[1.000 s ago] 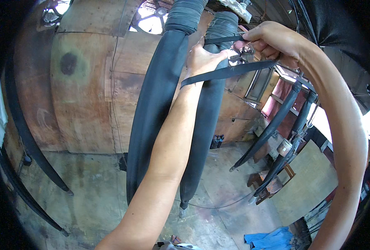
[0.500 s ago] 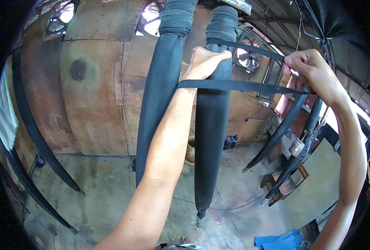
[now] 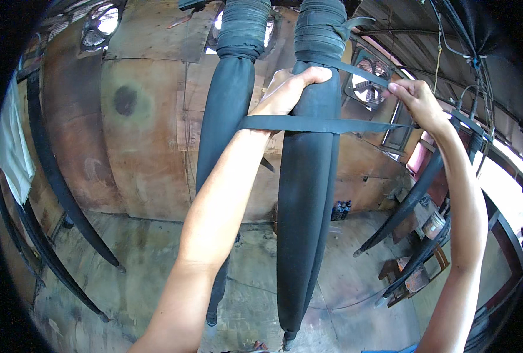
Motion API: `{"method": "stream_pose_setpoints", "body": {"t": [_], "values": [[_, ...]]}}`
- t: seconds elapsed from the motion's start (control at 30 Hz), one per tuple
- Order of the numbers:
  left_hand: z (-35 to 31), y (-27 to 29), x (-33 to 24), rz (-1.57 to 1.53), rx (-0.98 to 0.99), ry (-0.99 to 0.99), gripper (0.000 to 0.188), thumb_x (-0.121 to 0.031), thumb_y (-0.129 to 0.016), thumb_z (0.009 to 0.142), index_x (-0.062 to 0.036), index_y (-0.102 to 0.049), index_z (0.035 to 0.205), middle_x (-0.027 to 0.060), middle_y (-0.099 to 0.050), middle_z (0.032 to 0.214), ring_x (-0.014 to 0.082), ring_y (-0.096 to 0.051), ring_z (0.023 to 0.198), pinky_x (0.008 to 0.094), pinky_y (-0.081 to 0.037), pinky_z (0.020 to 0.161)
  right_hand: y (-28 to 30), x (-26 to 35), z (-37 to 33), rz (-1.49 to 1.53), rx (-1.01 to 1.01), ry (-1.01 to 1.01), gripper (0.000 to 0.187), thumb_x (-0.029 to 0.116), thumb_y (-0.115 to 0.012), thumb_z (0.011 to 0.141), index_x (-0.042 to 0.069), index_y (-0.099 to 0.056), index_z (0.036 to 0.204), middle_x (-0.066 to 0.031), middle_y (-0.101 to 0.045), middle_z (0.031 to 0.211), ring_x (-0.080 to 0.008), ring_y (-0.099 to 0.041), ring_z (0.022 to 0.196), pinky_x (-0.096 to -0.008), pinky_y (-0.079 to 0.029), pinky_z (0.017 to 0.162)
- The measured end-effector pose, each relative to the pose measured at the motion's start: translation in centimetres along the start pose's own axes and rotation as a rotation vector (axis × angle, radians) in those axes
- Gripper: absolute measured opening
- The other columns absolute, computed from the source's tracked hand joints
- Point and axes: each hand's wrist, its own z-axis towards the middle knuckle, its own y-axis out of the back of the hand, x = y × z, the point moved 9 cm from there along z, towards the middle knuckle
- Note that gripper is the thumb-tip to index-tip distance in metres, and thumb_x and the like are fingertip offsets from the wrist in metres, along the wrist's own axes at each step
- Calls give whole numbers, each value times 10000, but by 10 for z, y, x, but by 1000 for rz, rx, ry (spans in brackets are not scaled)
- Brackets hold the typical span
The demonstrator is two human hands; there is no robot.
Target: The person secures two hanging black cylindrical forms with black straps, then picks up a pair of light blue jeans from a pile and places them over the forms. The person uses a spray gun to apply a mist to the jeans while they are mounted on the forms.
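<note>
Two long, dark rubber tubes hang side by side, their upper ends bound in wrapped bands. My left hand (image 3: pixel 285 91) grips the right-hand tube (image 3: pixel 305 223) just under its binding (image 3: pixel 319 35), thumb across the front and the other fingers mostly hidden behind. A flat, dark rubber strip (image 3: pixel 364 73) runs taut from that tube's neck to my right hand (image 3: pixel 417 103), which pinches it out to the right. The strip's lower length crosses the tube's front and passes over my left wrist. The left-hand tube (image 3: pixel 229 106) hangs behind my left forearm.
More dark tubes hang at the left (image 3: pixel 67 182) and at the right (image 3: pixel 405 203). A pale cloth (image 3: pixel 14 153) hangs at the far left. Wall fans (image 3: pixel 367 79) sit in the panelled wall (image 3: pixel 149 147). A wooden chair (image 3: pixel 417 273) stands on the floor at the right.
My right hand has come closer to the right-hand tube, still pinching the strip. My left hand keeps its grip. That tube now shows a second fold along its right side, and the view has shifted.
</note>
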Motion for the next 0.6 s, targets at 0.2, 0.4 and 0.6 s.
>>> {"method": "stream_pose_setpoints", "body": {"t": [0.2, 0.4, 0.6], "values": [[-5, -4, -3, -268, 234, -28, 554, -398, -606, 890, 52, -601, 1214, 169, -696, 1087, 223, -702, 930, 353, -583, 848, -80, 13, 57, 380, 43, 19, 282, 286, -545, 1012, 68, -707, 1086, 96, -392, 627, -24, -330, 522, -225, -251, 476], [-17, -2, -5, -286, 291, -12, 610, -435, -599, 899, 53, -575, 1263, 192, -686, 1126, 242, -701, 963, 366, -574, 895, -139, 49, 75, 1089, 317, 141, 146, 133, -477, 1013, 71, -552, 905, 61, -382, 612, -43, -331, 486, -226, -230, 432], [-125, 42, 14, 348, -120, -340, 926, -473, -570, 971, 74, -62, 1519, 315, -114, 1576, 421, -160, 1477, 444, -170, 1208, -158, 52, 84, 1234, 346, 156, 167, 58, -451, 983, 91, -510, 831, 71, -332, 601, -34, -265, 473, -228, -202, 438]]}}
